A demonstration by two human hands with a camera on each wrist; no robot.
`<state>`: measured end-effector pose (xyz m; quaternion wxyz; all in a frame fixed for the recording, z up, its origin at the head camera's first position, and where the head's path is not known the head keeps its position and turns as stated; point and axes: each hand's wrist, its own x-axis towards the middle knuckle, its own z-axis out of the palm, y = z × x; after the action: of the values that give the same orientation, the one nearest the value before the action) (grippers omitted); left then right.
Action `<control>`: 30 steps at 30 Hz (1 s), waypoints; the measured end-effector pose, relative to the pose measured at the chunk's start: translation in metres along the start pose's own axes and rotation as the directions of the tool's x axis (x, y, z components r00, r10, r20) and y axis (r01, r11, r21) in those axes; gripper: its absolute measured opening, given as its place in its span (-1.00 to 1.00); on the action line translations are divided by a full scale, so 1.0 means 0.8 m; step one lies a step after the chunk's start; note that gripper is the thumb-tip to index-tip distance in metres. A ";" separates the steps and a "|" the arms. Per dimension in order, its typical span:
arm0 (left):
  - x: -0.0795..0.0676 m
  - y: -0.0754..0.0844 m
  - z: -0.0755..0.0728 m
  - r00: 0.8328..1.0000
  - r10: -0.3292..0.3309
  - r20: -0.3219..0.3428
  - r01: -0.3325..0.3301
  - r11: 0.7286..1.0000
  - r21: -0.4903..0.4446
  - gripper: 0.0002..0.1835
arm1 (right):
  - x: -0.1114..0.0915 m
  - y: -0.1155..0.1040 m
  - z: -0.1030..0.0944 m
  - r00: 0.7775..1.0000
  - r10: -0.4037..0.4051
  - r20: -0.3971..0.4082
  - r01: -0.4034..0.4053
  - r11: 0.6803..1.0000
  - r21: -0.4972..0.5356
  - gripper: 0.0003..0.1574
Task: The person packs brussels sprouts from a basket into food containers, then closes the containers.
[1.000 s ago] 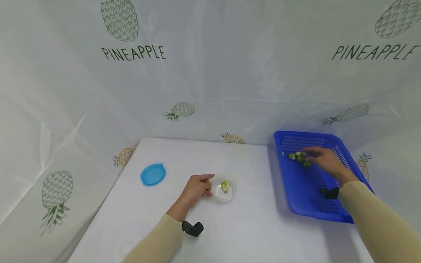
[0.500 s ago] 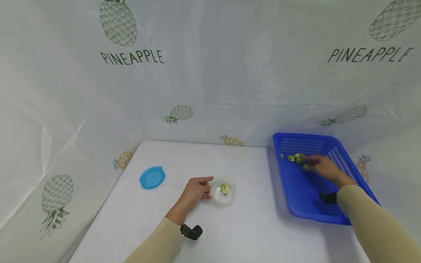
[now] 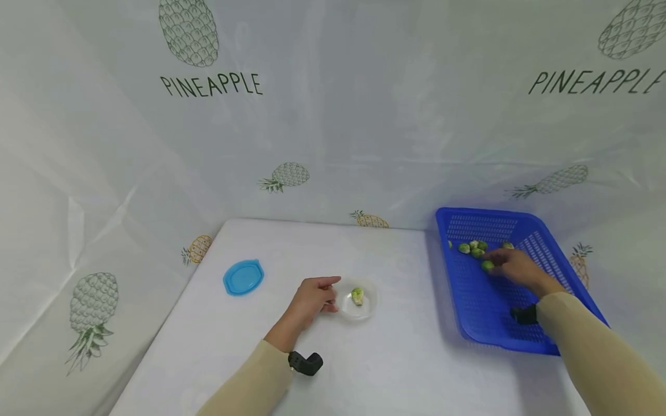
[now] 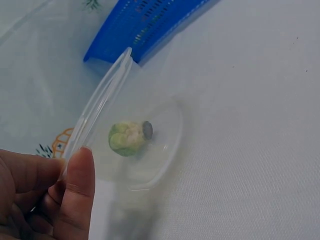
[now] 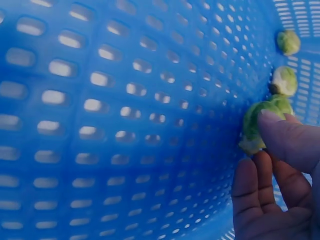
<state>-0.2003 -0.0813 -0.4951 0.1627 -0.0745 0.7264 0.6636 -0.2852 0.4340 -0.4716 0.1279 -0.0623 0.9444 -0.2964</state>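
In the head view my left hand [image 3: 314, 297] is at the left side of a clear plastic container [image 3: 370, 300]. The left wrist view shows thumb and fingers pinching the container's rim [image 4: 107, 90]. One Brussels sprout [image 4: 125, 139] lies inside it, cut stem showing. My right hand [image 3: 517, 270] reaches into the blue basket [image 3: 470, 320]. Its thumb and fingers pinch a green Brussels sprout [image 5: 255, 122], partly hidden by the thumb. Several other Brussels sprouts [image 3: 476, 252] lie close by on the basket's floor, towards its far left.
A light blue lid [image 3: 243, 277] lies on the white table [image 3: 291, 248] at the left. Pineapple-printed sheeting [image 3: 364, 127] stands behind the table and along both sides. The basket's perforated wall [image 5: 100, 105] rises beside my right hand.
My right hand has lowered onto a sprout and drawn it slightly towards me, away from the others. A sprout behind that hand has come into view. The left hand has stayed on the container.
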 end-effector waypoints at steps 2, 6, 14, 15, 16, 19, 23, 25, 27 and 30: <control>0.001 0.001 -0.002 1.000 0.005 0.001 -0.005 1.000 -0.005 -0.52 | 0.003 0.001 0.000 1.000 0.004 0.002 -0.004 1.000 -0.005 -0.37; 0.003 0.001 -0.004 1.000 0.011 0.010 -0.011 1.000 -0.014 -0.52 | 0.008 0.001 0.001 1.000 0.012 -0.002 -0.012 1.000 -0.020 -0.35; 0.004 -0.002 -0.005 1.000 0.000 0.004 0.000 1.000 -0.011 -0.53 | 0.010 -0.011 0.001 0.998 -0.014 -0.059 0.013 1.000 -0.024 -0.29; 0.004 -0.002 -0.006 1.000 0.002 0.005 -0.001 1.000 -0.012 -0.53 | 0.010 -0.015 0.001 0.997 -0.021 -0.069 0.020 1.000 -0.017 -0.28; 0.004 -0.003 -0.005 1.000 0.006 0.009 -0.006 1.000 -0.014 -0.52 | 0.008 -0.018 0.000 0.997 -0.024 -0.075 0.024 1.000 -0.010 -0.26; 0.005 -0.003 -0.004 1.000 0.018 0.021 -0.018 1.000 -0.016 -0.52 | 0.002 -0.031 -0.002 0.996 -0.033 -0.084 0.035 0.999 0.013 -0.23; 0.006 -0.002 -0.004 0.999 0.024 0.028 -0.024 1.000 -0.016 -0.52 | -0.003 -0.046 -0.004 0.994 -0.049 -0.100 0.051 0.998 0.023 -0.25; 0.007 -0.001 -0.004 0.999 0.023 0.023 -0.023 1.000 -0.011 -0.52 | -0.005 -0.053 -0.005 0.990 -0.065 -0.122 0.069 0.997 0.029 -0.29; 0.006 0.000 -0.004 1.000 0.020 0.017 -0.020 1.000 -0.008 -0.52 | -0.007 -0.060 -0.006 0.986 -0.079 -0.146 0.086 0.995 0.043 -0.33; 0.006 -0.001 -0.003 1.000 0.016 0.015 -0.015 1.000 -0.011 -0.52 | -0.012 -0.070 -0.006 0.984 -0.066 -0.163 0.080 0.993 0.081 -0.33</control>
<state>-0.2053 -0.0833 -0.4970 0.1625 -0.0648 0.7220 0.6694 -0.2748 0.3928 -0.4335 0.0431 -0.0673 0.9348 -0.3461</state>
